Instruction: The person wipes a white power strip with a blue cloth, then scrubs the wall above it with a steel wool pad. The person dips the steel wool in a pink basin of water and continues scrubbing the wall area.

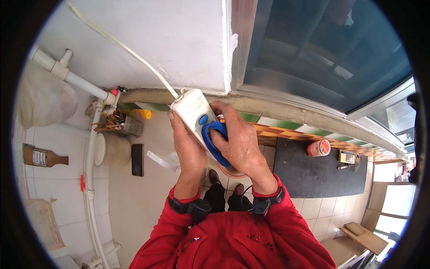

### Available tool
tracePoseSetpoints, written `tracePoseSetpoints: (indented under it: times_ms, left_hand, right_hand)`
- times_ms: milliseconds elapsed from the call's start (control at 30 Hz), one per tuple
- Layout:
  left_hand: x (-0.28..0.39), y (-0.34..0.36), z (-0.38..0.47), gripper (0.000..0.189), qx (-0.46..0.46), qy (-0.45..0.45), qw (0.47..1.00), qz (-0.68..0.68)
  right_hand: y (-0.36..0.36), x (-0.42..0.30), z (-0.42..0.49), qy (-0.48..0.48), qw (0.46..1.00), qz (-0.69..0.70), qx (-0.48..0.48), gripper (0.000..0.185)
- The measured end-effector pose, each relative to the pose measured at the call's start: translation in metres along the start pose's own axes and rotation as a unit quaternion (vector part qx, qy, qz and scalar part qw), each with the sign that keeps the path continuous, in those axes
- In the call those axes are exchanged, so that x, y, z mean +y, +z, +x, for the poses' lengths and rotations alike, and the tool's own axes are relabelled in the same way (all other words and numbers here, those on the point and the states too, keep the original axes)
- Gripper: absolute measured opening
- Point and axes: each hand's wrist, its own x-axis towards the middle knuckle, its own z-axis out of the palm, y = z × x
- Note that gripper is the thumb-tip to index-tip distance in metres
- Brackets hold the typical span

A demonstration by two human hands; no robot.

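A white plastic electrical device (193, 106) with a blue button and a white cable (134, 53) is raised in front of me, its type not certain. My left hand (189, 144) grips it along its left side, the thumb near the cable end. In my right hand (238, 141) is a blue cloth (215, 143), pressed on the face of the device below the button; the fingers reach round the far edge. Part of a round pinkish rim (233, 172) shows beneath the right hand.
A black phone (137, 159) lies on the pale surface at left, near a lidded container (114, 149) and a metal utensil holder (131, 127). White pipes (90, 161) run along the tiled wall. At right, a dark tabletop (309, 171) bears a red-and-white container (319, 148) and a small box (347, 157).
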Motion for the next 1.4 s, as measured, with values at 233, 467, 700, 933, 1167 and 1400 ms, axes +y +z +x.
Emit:
tracePoseSetpoints:
  times_ms: [233,467,700,933,1167,1400]
  left_hand:
    - [-0.002,-0.001,-0.002,0.063,0.009,0.02,0.998,0.066]
    - [-0.002,-0.005,-0.004,0.063,-0.019,0.031,0.997,0.073]
    - [-0.002,-0.008,-0.005,0.063,-0.037,0.061,0.991,0.11]
    - [-0.002,-0.003,-0.005,0.07,0.024,0.062,0.989,0.135]
    - [0.0,-0.008,-0.006,0.065,0.008,0.057,0.988,0.142]
    - [-0.001,-0.012,-0.006,0.064,-0.014,0.064,0.986,0.156]
  right_hand:
    - [0.003,-0.003,-0.001,-0.021,1.0,-0.018,0.005,0.057]
    - [0.002,-0.005,0.002,-0.011,0.999,-0.022,-0.029,0.058]
    - [0.003,-0.004,0.006,-0.021,0.998,-0.038,-0.046,0.06]
    - [0.006,-0.004,-0.001,0.018,0.998,-0.014,-0.061,0.068]
    - [0.009,-0.004,-0.006,0.057,0.996,0.042,-0.056,0.067]
    - [0.013,-0.003,-0.001,0.05,0.997,0.059,-0.021,0.065]
